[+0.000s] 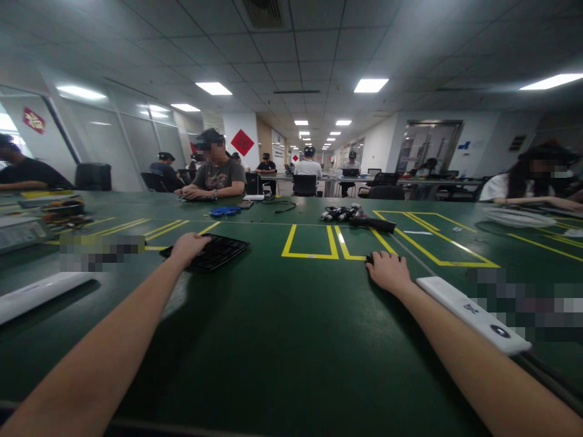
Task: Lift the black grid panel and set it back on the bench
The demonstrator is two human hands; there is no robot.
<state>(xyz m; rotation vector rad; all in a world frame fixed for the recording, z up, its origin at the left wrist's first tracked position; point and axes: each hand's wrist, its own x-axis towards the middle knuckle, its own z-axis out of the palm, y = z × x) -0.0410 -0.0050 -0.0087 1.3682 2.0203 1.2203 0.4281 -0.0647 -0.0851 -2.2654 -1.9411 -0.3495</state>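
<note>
My left hand (pixel 186 250) grips the left part of a flat black panel with a grid pattern (pixel 223 251), which looks like a shallow tray or keypad. Its near edge casts a shadow on the green table (pixel 282 340). Over on the right, my right hand (pixel 389 270) curls down over a small black object (pixel 369 258); most of it is hidden under the fingers, so its kind is unclear. Just right of that wrist lies a long white device (pixel 473 315) with a round dark button, partly behind my forearm.
Yellow tape outlines (pixel 311 255) mark the table. Farther back lie a bundle of black-and-silver parts (pixel 341 213), a blue item (pixel 225 211) and a black cable (pixel 286 206). A white bar (pixel 40 295) lies at left. Several people sit around; one person (pixel 218 173) works across the table.
</note>
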